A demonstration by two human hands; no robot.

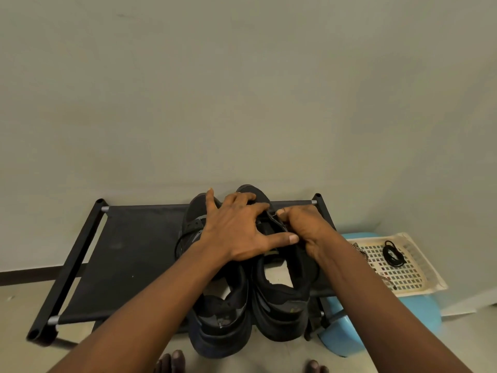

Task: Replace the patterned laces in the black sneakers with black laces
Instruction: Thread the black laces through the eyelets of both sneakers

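Two black sneakers stand side by side on a black fabric rack (129,251), heels toward me. My left hand (239,227) lies spread over the tops of both, fingers straight, pressing on the right sneaker (282,300) and reaching across the left sneaker (220,319). My right hand (301,227) pinches something thin at the eyelets of the right sneaker; I cannot tell whether it is a lace end. A coiled black lace (393,253) lies in a cream basket tray (419,278) at the right, beside a patterned lace (361,253).
The rack stands low against a plain grey wall. The basket tray rests on a blue plastic stool (338,337) to the right of the rack. My toes (172,362) show at the bottom edge on the pale floor.
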